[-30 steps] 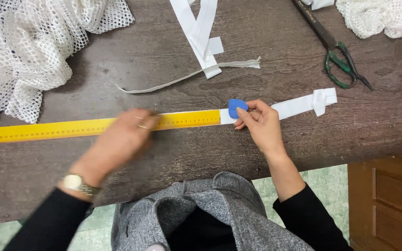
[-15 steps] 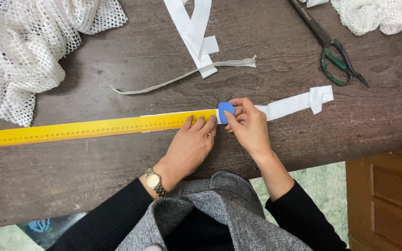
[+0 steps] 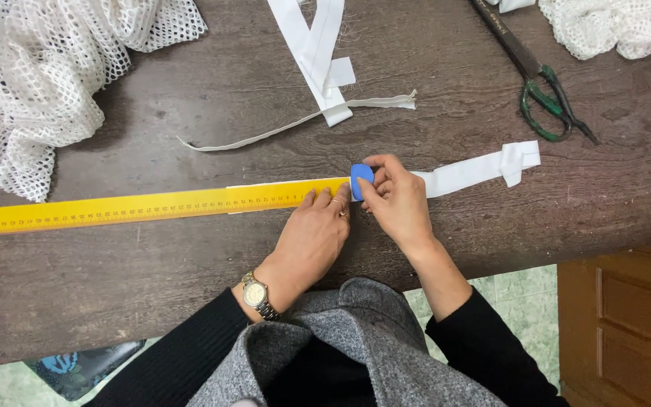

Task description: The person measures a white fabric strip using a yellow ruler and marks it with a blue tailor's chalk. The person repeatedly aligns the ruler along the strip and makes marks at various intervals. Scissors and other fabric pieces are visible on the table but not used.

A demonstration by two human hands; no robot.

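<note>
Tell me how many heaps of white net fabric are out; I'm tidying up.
2: one net heap at the table's far left, one net heap at the far right corner, both cut off by the frame.

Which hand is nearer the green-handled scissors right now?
Right. The right hand holds the blue chalk, below-left of the scissors; the left hand presses the yellow ruler, farther left.

A dark wooden table (image 3: 152, 294) stands over pale green floor tiles (image 3: 521, 283), beside a brown cabinet (image 3: 627, 332).

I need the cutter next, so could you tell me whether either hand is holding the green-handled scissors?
No, the green-handled scissors lie untouched on the dark wooden table.
</note>
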